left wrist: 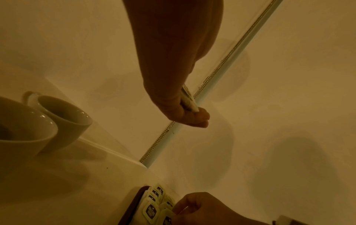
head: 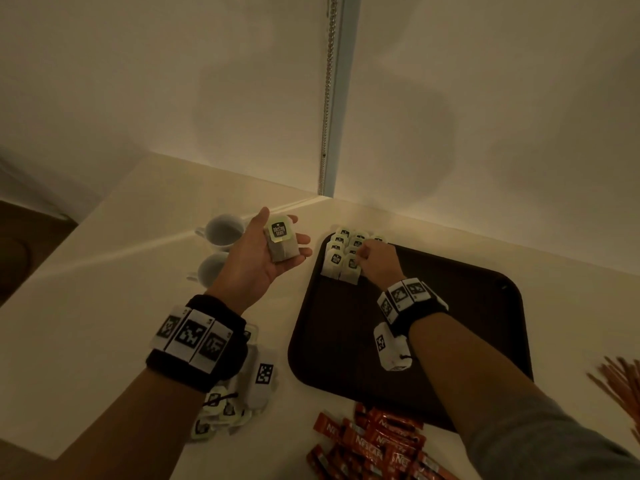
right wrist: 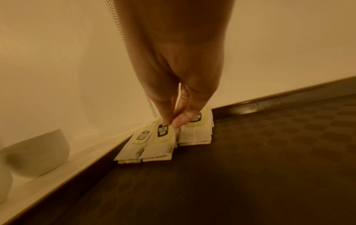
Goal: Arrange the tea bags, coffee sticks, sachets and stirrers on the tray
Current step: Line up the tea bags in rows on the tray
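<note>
A dark brown tray (head: 450,306) lies on the white counter. Several tea bags (head: 334,261) with black-and-green tags stand in overlapping rows in its far left corner. My right hand (head: 360,254) reaches into that corner. In the right wrist view its thumb and forefinger (right wrist: 166,120) pinch the tag of the front tea bag (right wrist: 162,137), which lies on the tray (right wrist: 269,152). My left hand (head: 301,242) hovers palm up left of the tray. It cradles a small stack of tea bags (head: 282,251) in lightly curled fingers (left wrist: 200,118), thumb held away.
Two white cups (head: 223,230) (head: 211,268) stand left of my left hand. Loose tea bags (head: 221,414) lie under my left wrist. Red coffee sticks (head: 374,441) lie near the tray's front edge, wooden stirrers (head: 620,379) at the right. A bead chain (head: 327,98) hangs in the wall corner.
</note>
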The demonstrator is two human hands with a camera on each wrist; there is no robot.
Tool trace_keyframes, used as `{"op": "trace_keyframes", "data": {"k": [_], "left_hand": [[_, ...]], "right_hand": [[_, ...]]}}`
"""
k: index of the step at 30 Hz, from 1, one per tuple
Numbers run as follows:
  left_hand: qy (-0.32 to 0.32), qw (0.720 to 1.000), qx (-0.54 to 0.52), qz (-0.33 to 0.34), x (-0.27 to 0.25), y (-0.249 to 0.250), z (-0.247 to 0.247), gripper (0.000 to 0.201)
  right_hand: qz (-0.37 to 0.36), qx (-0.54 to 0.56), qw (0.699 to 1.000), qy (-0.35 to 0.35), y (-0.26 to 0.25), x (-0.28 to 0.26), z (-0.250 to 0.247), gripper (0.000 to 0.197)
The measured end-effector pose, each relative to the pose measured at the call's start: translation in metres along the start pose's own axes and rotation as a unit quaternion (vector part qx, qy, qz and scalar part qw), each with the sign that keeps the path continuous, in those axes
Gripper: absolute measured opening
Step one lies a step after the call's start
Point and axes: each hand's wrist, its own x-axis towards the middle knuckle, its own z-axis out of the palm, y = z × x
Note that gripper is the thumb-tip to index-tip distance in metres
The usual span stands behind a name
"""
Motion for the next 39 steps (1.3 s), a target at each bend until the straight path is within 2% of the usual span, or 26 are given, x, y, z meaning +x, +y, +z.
{"op": "trace_keyframes", "data": {"k": [3, 5, 7, 9, 12, 14, 16, 17, 18, 21, 24, 26, 31, 34, 39], "left_hand": [[-0.006, 1.000, 0.001, -0.001, 0.000, 0.000, 0.001, 0.056], [-0.012, 1.000, 0.003, -0.005, 0.000, 0.001, 0.003, 0.060], [-0.015, 1.000, 0.011, -0.007, 0.002, 0.003, 0.007, 0.062], [-0.015, 0.999, 0.028, -0.008, 0.002, 0.004, 0.012, 0.063], [-0.029, 0.998, 0.063, 0.008, 0.004, 0.008, 0.022, 0.061], [-0.042, 0.994, 0.095, 0.036, -0.001, 0.010, 0.027, 0.049], [-0.054, 0.980, 0.155, 0.108, -0.006, 0.013, 0.026, 0.023], [-0.053, 0.970, 0.182, 0.153, -0.008, 0.015, 0.026, 0.020], [-0.042, 0.961, 0.194, 0.192, -0.010, 0.016, 0.025, 0.027], [-0.001, 0.951, 0.180, 0.251, -0.017, 0.023, 0.028, 0.029], [0.002, 0.947, 0.165, 0.275, -0.023, 0.026, 0.034, 0.034], [0.003, 0.944, 0.163, 0.287, -0.025, 0.026, 0.034, 0.029], [-0.010, 0.943, 0.169, 0.288, -0.029, 0.024, 0.037, 0.017], [-0.017, 0.942, 0.165, 0.293, -0.030, 0.025, 0.039, 0.023], [-0.012, 0.947, 0.146, 0.286, -0.030, 0.027, 0.040, 0.014]], "right_hand": [[0.011, 0.007, 1.000, 0.002, -0.004, -0.002, -0.002, 0.008], [-0.009, 0.050, 0.998, 0.035, -0.017, -0.006, -0.010, 0.018], [-0.070, 0.158, 0.983, 0.070, -0.046, -0.017, -0.029, 0.019], [-0.157, 0.232, 0.959, 0.054, -0.082, -0.034, -0.055, 0.015], [-0.280, 0.209, 0.937, -0.015, -0.120, -0.053, -0.086, 0.008], [-0.313, 0.195, 0.929, -0.029, -0.129, -0.059, -0.098, 0.007], [-0.320, 0.236, 0.917, -0.029, -0.131, -0.060, -0.108, 0.003], [-0.321, 0.273, 0.907, -0.028, -0.131, -0.060, -0.113, 0.004], [-0.320, 0.311, 0.895, -0.026, -0.130, -0.061, -0.117, 0.006], [-0.313, 0.378, 0.871, -0.023, -0.129, -0.065, -0.129, 0.015], [-0.310, 0.372, 0.875, -0.017, -0.131, -0.073, -0.136, 0.016], [-0.309, 0.366, 0.878, -0.013, -0.133, -0.077, -0.140, 0.016], [-0.315, 0.333, 0.889, -0.005, -0.134, -0.082, -0.149, 0.012], [-0.313, 0.315, 0.896, -0.003, -0.133, -0.084, -0.153, 0.012], [-0.312, 0.274, 0.910, 0.014, -0.135, -0.089, -0.158, 0.012]]}}
